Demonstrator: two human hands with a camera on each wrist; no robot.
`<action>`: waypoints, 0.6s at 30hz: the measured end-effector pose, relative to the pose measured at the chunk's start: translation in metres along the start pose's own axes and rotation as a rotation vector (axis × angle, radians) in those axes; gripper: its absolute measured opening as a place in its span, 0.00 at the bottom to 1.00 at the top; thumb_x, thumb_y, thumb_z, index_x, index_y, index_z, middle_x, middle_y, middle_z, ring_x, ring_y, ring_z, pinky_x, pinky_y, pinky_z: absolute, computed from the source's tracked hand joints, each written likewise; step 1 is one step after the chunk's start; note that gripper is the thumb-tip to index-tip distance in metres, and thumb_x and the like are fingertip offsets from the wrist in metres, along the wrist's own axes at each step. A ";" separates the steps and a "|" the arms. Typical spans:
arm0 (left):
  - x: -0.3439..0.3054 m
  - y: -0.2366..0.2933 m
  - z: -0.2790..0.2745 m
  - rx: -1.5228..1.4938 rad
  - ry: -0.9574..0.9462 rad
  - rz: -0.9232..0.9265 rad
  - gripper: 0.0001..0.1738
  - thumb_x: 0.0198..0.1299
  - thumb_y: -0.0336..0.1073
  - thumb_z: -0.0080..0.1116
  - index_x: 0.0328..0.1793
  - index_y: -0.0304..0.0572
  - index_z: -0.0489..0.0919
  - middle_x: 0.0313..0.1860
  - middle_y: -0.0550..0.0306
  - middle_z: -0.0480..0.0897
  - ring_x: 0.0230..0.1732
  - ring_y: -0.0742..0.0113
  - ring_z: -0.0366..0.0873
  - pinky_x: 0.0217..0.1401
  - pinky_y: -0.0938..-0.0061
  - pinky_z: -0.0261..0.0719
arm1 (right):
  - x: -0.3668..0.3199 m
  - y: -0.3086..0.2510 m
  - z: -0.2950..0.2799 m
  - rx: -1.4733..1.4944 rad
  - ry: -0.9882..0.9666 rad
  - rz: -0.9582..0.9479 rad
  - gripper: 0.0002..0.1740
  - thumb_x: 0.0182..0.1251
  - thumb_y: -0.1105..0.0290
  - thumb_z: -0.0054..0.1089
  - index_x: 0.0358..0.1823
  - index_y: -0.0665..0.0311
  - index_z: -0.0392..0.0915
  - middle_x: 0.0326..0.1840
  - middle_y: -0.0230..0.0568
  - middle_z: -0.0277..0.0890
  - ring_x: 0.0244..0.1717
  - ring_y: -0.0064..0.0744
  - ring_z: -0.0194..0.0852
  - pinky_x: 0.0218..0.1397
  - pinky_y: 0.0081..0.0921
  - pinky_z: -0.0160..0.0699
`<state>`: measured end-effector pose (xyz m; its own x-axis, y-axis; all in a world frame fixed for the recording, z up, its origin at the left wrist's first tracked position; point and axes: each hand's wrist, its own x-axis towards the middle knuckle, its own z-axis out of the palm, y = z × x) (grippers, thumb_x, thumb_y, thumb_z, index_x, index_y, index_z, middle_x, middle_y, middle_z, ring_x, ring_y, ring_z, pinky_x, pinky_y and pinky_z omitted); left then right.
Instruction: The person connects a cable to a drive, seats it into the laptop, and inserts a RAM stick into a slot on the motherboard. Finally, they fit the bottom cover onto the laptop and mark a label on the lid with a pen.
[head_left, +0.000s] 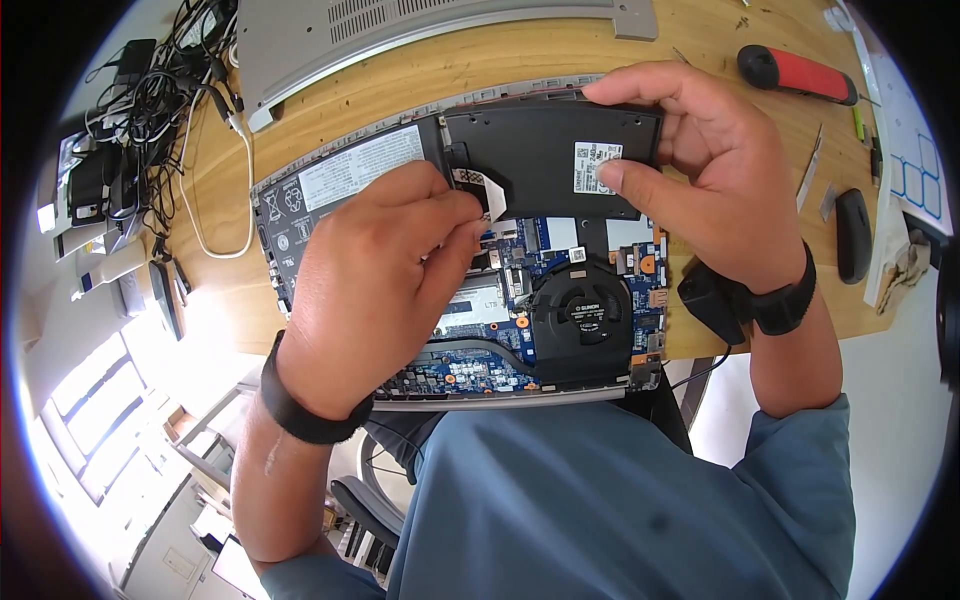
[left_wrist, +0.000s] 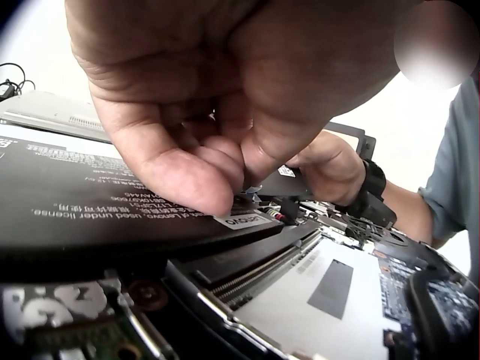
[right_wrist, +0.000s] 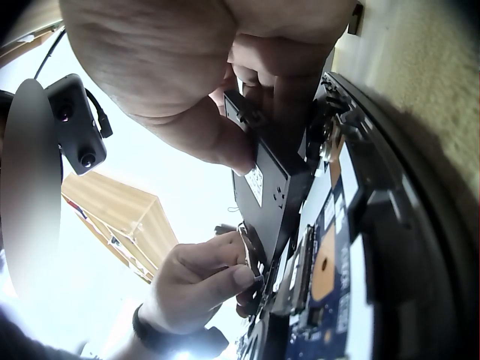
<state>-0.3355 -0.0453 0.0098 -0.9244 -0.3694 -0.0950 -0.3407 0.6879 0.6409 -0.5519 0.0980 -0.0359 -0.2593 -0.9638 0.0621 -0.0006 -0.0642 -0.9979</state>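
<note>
An open laptop base [head_left: 590,300] shows its blue board and black fan. The right hand [head_left: 715,170] grips the right end of a black drive caddy [head_left: 545,150] with a white label, thumb on its face; the right wrist view shows the caddy [right_wrist: 274,191] tilted up from the base. At the caddy's left end, the left hand [head_left: 375,270] pinches near a white ribbon cable [head_left: 494,196], beside the black battery [head_left: 285,225]. In the left wrist view the left hand's bent fingertips [left_wrist: 206,180] are over the battery's edge; exactly what they pinch is hidden.
A grey laptop cover [head_left: 400,35] lies behind the base. Tangled cables and adapters [head_left: 170,95] are at the left. A red and black screwdriver handle [head_left: 800,75], tweezers [head_left: 812,165] and a black object [head_left: 853,235] lie at the right of the wooden table.
</note>
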 end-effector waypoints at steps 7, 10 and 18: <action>0.001 0.003 0.000 0.008 -0.016 -0.009 0.03 0.62 0.22 0.63 0.42 0.32 0.83 0.32 0.55 0.77 0.29 0.65 0.77 0.30 0.74 0.74 | -0.001 0.000 0.000 -0.006 0.001 0.012 0.26 0.62 0.91 0.61 0.63 0.74 0.73 0.59 0.44 0.79 0.57 0.27 0.81 0.61 0.25 0.82; 0.001 0.002 0.000 0.018 -0.018 0.000 0.03 0.63 0.23 0.63 0.42 0.33 0.84 0.32 0.54 0.77 0.29 0.64 0.78 0.30 0.74 0.75 | -0.001 0.002 0.000 0.026 0.000 0.017 0.26 0.62 0.92 0.61 0.63 0.74 0.73 0.59 0.44 0.79 0.58 0.27 0.81 0.61 0.25 0.82; 0.001 0.003 0.001 0.054 -0.014 -0.001 0.03 0.62 0.23 0.63 0.41 0.34 0.84 0.32 0.54 0.79 0.29 0.62 0.79 0.31 0.73 0.76 | 0.000 0.001 -0.001 0.005 -0.012 0.013 0.26 0.62 0.91 0.60 0.63 0.73 0.73 0.59 0.44 0.79 0.58 0.27 0.80 0.61 0.26 0.82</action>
<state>-0.3371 -0.0433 0.0110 -0.9263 -0.3613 -0.1065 -0.3498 0.7204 0.5989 -0.5531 0.0986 -0.0369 -0.2482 -0.9675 0.0494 0.0073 -0.0528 -0.9986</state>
